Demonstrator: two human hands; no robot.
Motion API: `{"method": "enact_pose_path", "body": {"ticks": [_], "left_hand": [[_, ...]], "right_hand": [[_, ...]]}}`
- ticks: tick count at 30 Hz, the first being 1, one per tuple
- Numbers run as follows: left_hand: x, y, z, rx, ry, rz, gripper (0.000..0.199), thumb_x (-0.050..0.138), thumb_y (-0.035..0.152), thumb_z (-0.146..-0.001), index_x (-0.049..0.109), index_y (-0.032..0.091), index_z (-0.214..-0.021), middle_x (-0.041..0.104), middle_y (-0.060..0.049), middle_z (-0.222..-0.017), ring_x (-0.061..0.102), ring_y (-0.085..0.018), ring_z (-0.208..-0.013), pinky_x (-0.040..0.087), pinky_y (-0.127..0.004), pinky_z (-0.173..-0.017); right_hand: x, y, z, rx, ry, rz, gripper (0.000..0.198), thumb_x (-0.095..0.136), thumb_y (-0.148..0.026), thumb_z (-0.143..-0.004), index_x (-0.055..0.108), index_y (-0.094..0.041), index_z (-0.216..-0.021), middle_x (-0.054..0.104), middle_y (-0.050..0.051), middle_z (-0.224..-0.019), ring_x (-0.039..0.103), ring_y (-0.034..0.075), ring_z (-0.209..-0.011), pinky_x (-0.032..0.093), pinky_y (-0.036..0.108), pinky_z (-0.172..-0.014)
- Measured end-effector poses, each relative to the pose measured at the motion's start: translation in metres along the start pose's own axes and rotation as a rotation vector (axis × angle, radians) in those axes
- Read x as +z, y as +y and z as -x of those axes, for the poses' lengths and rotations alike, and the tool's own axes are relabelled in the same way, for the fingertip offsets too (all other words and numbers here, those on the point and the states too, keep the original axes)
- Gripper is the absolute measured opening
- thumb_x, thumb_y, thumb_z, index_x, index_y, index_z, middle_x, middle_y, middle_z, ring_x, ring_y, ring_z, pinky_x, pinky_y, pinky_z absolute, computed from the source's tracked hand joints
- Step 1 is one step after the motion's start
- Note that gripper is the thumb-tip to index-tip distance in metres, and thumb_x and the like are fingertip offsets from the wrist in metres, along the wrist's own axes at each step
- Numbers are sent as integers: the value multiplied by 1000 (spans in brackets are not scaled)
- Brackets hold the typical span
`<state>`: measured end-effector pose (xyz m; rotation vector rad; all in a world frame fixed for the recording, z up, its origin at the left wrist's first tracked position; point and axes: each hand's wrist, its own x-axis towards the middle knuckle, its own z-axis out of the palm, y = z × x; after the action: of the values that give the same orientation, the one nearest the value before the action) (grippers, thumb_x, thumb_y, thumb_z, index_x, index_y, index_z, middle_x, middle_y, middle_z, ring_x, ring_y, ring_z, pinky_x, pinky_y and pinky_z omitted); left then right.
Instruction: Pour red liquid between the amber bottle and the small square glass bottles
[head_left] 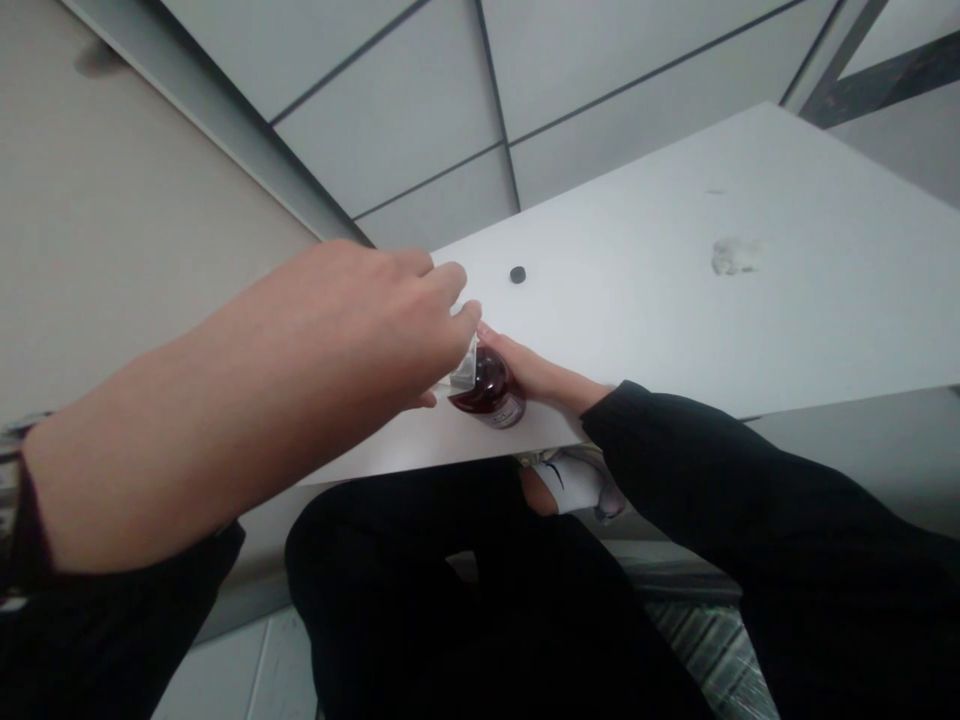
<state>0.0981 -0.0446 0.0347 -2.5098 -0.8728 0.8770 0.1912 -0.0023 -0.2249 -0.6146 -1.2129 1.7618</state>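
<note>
A dark red, glossy bottle (491,385) with a pale label low on its side stands near the front edge of the white table (637,310). My right hand (525,365) is closed around its far right side. Over the bottle's upper left, my left hand (390,310) is bent with its fingers pressed together. A clear, whitish, thin plastic piece (465,370) shows beneath those fingers, against the bottle. The left hand hides the bottle's top and most of the plastic piece, so its kind does not show.
A small black round disc (517,274), perhaps a cap, lies on the table beyond the bottle. Farther right is a greyish translucent patch or scrap (735,256). White panels (405,110) rise behind the table, and a beige wall (112,200) is at left.
</note>
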Motion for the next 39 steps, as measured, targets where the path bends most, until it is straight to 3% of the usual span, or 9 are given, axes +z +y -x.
{"method": "enact_pose_path", "body": {"ticks": [5,10,13,19,23,26,32,39], "left_hand": [[9,-7,5,34,63,68,28,51,26,-100,76,17,-109,71,-8,-105,69,-26,-93,51,-51,-96],[9,-5,8,-17,28,-20,31,65,25,-89,73,18,-118,73,-9,-106,65,-23,-80,56,-38,-75],[10,-3,8,-57,-19,-50,43,75,26,-83,70,20,-125,73,-11,-113,67,-27,-83,55,-37,-66],[24,-7,15,-10,93,-37,42,68,31,-92,65,23,-132,71,-11,-122,69,-28,-99,56,-35,-68],[26,-6,19,-10,49,-55,41,64,27,-97,59,16,-136,69,-14,-129,68,-29,-100,55,-36,-67],[24,-5,18,-23,41,-49,45,66,28,-96,59,17,-138,68,-15,-131,69,-32,-104,55,-37,-67],[24,-8,17,-8,65,-19,45,61,26,-96,59,19,-140,68,-14,-128,68,-34,-111,56,-38,-74],[28,-9,19,-5,122,83,41,53,23,-99,61,16,-138,68,-11,-125,66,-32,-117,56,-45,-96]], "right_hand": [[0,4,0,-50,23,-3,70,44,-80,-99,77,-21,-116,81,8,-116,69,29,-127,37,52,-129],[1,5,0,-12,-8,-69,71,42,-80,-100,79,-20,-113,82,9,-118,71,27,-124,41,50,-125],[1,2,1,0,-19,-64,73,42,-81,-99,80,-19,-110,82,10,-119,71,27,-122,40,49,-126],[-2,2,0,-34,-20,-20,72,44,-82,-98,80,-21,-108,81,7,-122,68,27,-128,34,49,-130],[-2,6,-2,-38,-21,-24,75,46,-86,-94,81,-21,-108,81,7,-122,67,29,-131,32,51,-131],[-2,8,-2,-31,-9,-40,75,47,-87,-93,81,-22,-109,81,8,-121,67,30,-131,32,52,-131],[-3,10,-3,-8,-51,-78,74,44,-84,-96,80,-21,-114,81,8,-121,68,29,-129,36,52,-129],[-5,17,-6,-13,-30,-123,68,48,-80,-97,78,-23,-118,80,7,-126,68,29,-130,39,52,-127]]}}
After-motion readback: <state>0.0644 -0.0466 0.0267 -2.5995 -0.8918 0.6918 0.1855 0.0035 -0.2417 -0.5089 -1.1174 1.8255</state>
